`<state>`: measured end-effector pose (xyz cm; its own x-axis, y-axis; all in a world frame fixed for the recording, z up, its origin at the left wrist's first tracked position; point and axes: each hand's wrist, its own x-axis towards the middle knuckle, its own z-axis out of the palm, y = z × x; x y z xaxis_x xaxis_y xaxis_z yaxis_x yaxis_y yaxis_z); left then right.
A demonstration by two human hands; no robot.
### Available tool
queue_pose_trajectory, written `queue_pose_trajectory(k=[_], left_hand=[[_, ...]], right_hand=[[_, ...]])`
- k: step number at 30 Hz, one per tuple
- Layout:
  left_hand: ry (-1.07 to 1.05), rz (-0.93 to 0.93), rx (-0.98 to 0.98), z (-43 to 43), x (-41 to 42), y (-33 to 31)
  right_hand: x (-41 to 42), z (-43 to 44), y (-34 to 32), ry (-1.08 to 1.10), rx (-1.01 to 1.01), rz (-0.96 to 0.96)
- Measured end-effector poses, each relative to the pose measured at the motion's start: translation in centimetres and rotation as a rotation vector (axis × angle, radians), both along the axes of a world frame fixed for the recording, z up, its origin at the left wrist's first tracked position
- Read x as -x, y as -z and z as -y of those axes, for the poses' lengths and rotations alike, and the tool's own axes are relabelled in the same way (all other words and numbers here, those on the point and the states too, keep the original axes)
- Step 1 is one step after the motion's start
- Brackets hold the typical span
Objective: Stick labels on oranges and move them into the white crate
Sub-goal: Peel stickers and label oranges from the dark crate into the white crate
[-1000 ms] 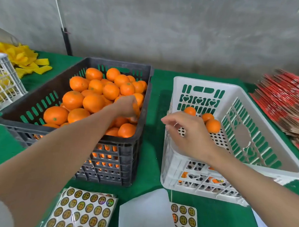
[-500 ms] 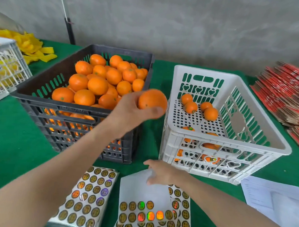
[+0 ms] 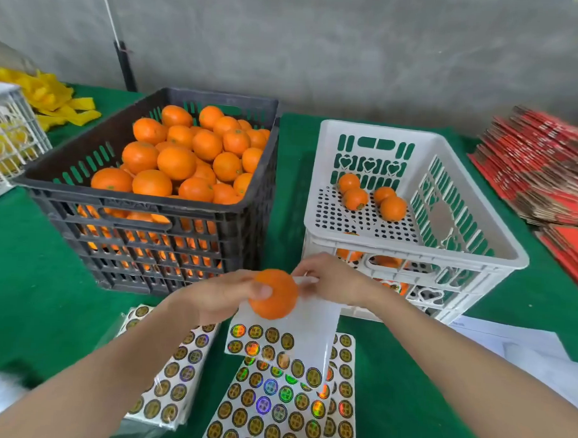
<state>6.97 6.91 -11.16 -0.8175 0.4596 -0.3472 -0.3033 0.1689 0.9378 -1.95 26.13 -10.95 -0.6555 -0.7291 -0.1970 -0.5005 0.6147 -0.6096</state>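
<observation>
My left hand (image 3: 224, 295) grips one orange (image 3: 275, 296) in front of the two crates, above the label sheets. My right hand (image 3: 336, 280) pinches the top edge of a partly used label sheet (image 3: 309, 332) and lifts it just right of that orange. More sheets of round gold and holographic labels (image 3: 273, 407) lie on the green cloth below. The black crate (image 3: 142, 209) on the left is heaped with oranges (image 3: 177, 161). The white crate (image 3: 422, 244) on the right holds several oranges (image 3: 374, 197) at its far end.
A stack of red flat cartons (image 3: 548, 170) lies at the right. Yellow netting (image 3: 54, 102) and another white basket (image 3: 9, 140) sit at the far left. White papers (image 3: 514, 348) lie front right. A packet of label sheets (image 3: 175, 372) is at front left.
My left hand brought the orange from the black crate down to the front, over the labels. My right hand left the white crate, reached the sheets and lifted one by its edge.
</observation>
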Motion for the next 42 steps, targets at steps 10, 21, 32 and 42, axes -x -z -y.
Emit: queue_pose_trajectory(k=[10,21,32,42], left_hand=[[-0.006,-0.034,-0.014,-0.3,-0.7,-0.4],[-0.335,-0.037,-0.144,-1.5,-1.6,0.6],[-0.389,0.178,-0.42,-2.1,-1.8,0.6],[-0.411,0.236,-0.46,-2.0,-1.4,0.8]], right_hand=[[-0.1,-1.9,-3.9,0.079,0.093,0.101],[-7.1,-2.8,0.8,0.134,0.316,-0.943],[-7.8,-2.2,2.7,0.21,0.393,-0.741],[-7.2,-2.1,3.7,0.203,0.529,-0.873]])
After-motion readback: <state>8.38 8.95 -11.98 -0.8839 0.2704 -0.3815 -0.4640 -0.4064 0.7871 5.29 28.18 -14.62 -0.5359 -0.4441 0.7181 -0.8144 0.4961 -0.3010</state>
